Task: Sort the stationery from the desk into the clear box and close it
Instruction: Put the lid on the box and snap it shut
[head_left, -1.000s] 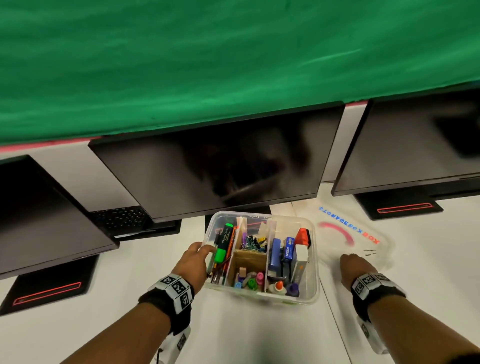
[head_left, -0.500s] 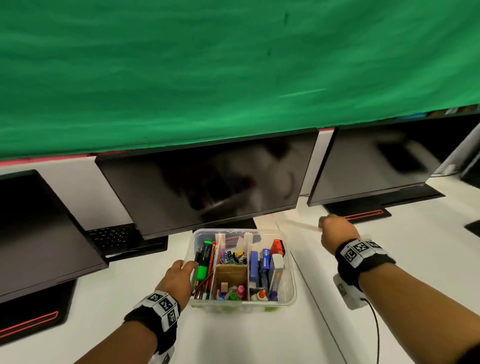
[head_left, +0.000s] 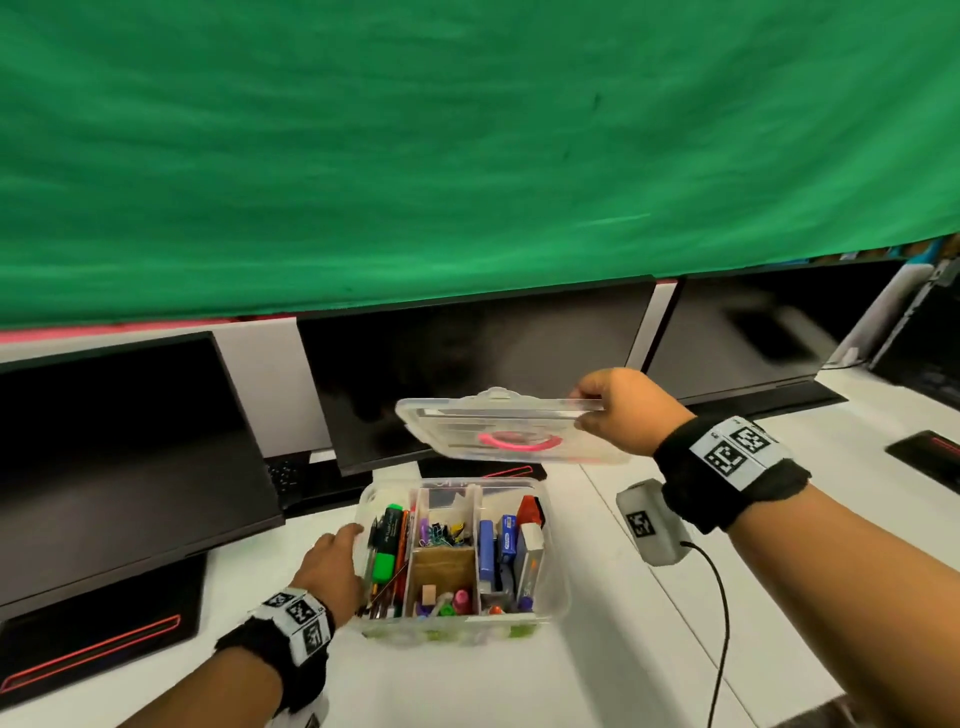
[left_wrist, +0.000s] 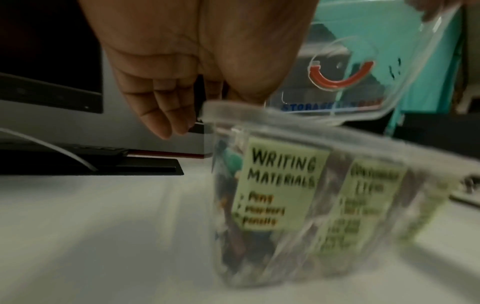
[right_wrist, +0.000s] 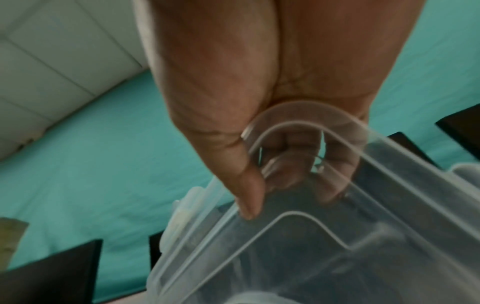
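The clear box (head_left: 551, 582) sits on the white desk (head_left: 623, 649), uncovered, with pens, markers, clips and erasers in its compartments. In the left wrist view its wall (left_wrist: 405, 207) carries green labels, one reading "Writing Materials". My left hand (head_left: 330, 564) rests against the box's left wall with its thumb at the rim. Its fingers (left_wrist: 161, 115) hang loosely curled and hold nothing. My right hand (head_left: 618, 410) pinches a corner of the clear lid (head_left: 498, 431) and holds it nearly flat in the air above the box's far side. The thumb (right_wrist: 246, 185) presses on the lid's (right_wrist: 311, 246) rim.
Three dark monitors (head_left: 467, 379) stand along the back of the desk under a green cloth (head_left: 467, 156), with their black bases (head_left: 93, 639) on the desk. A keyboard (head_left: 285, 475) lies behind the left monitor. A black cable (head_left: 719, 623) hangs from my right wrist.
My right hand picked the lid up from the desk at the right, lifted it and carried it left to above the box. My left hand stayed at the box's left wall.
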